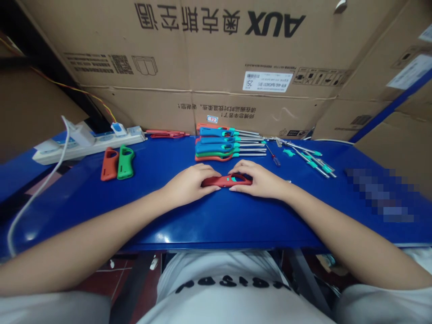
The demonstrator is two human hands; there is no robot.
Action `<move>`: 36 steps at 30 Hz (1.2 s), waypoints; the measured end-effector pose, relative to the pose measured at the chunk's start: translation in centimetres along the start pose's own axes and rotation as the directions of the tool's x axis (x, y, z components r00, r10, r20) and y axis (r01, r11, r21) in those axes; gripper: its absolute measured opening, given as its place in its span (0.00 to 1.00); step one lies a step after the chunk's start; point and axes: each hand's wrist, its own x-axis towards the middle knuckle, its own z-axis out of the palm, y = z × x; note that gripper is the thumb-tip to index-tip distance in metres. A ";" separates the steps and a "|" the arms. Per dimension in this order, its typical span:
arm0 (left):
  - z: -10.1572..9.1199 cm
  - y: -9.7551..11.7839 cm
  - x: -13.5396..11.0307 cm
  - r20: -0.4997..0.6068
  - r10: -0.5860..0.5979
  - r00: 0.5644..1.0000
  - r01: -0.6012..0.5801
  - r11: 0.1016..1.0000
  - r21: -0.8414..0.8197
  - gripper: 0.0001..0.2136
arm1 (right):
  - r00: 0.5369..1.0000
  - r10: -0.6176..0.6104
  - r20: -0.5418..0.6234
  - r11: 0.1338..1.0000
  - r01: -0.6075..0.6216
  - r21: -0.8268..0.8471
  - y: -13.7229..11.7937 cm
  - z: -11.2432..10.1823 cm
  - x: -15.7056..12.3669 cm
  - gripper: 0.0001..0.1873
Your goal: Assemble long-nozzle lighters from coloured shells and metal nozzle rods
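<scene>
Both hands grip one red long-nosed lighter (225,181) lying level just above or on the blue table; which one I cannot tell. My left hand (195,183) is closed around its handle end. My right hand (258,180) pinches the end with the finger loop, where a teal trigger shows; a bit of metal tip shows past that hand. Behind them lies a stack of assembled lighters (218,146) in blue, green, orange and red, their metal tubes pointing right. Right of the stack are several loose metal tubes (313,163) with teal parts and a small screwdriver (276,159).
At left lie a red handle shell (110,164) and a green handle shell (126,163). More red shells (168,133) lie at the back. A white power strip (91,146) with plugs and a cable stands at the left. A large cardboard sheet (209,58) walls off the table's back.
</scene>
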 end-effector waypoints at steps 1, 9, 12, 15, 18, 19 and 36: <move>0.0 0.0 0.0 0.000 -0.013 1.000 0.013 1.000 0.000 0.13 | 1.000 0.000 0.003 1.000 0.000 0.000 0.0 -0.1 0.0 0.19; 0.0 0.2 0.0 -0.020 -0.014 1.000 0.013 0.999 -0.034 0.13 | 1.000 0.010 0.016 1.000 -0.010 -0.002 -0.1 -0.6 -0.1 0.17; 0.2 0.1 -0.1 -0.023 -0.019 1.000 0.018 0.999 -0.040 0.13 | 1.000 0.021 0.008 1.000 -0.021 -0.005 -0.2 -0.6 -0.1 0.18; 0.3 0.0 0.0 -0.034 -0.049 0.998 0.046 0.996 -0.072 0.13 | 0.999 0.043 0.002 0.998 -0.043 -0.034 -0.2 -0.5 -0.1 0.18; 0.4 0.2 0.1 -0.035 -0.066 0.997 0.062 0.993 -0.097 0.13 | 0.998 0.057 0.010 0.995 -0.056 -0.078 -0.4 -0.4 0.0 0.19; 0.4 0.4 0.1 -0.029 -0.061 0.998 0.059 0.995 -0.078 0.13 | 0.998 0.056 0.021 0.992 -0.053 -0.115 -0.7 -0.4 0.0 0.19; -0.2 0.7 -0.2 -0.098 0.003 0.995 -0.009 0.998 -0.062 0.16 | 0.997 -0.077 0.029 0.944 0.083 -0.321 -0.9 -1.8 -0.6 0.17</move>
